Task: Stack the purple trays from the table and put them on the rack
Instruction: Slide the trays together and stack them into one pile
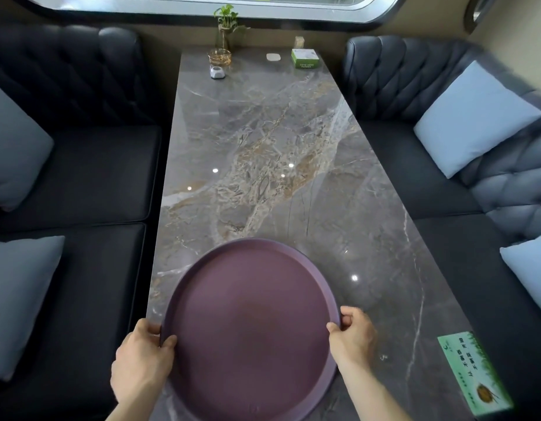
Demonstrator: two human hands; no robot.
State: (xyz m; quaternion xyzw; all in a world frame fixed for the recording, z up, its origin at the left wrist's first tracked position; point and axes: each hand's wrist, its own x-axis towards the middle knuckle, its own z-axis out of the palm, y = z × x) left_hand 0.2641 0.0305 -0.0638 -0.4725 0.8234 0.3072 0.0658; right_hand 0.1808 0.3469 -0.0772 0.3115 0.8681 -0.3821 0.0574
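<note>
Round purple tray [248,326]: held between both hands at near end of marble table [281,153], rim spanning straight from left fingers to right fingers. No long axis; round. Whether one tray or a stack: cannot tell. Left hand [141,360]: thumb over rim, fingers curled beneath, pinching left edge. Right hand [352,335]: same pinch on right edge. Both hands equally near. Ahead of fingers: bare glossy marble. Well beyond: green box [305,58], small plant [228,21]. Just right of right hand: green card [472,375]. Outboard of each hand: dark sofas [80,177]. Rack not in view.
</note>
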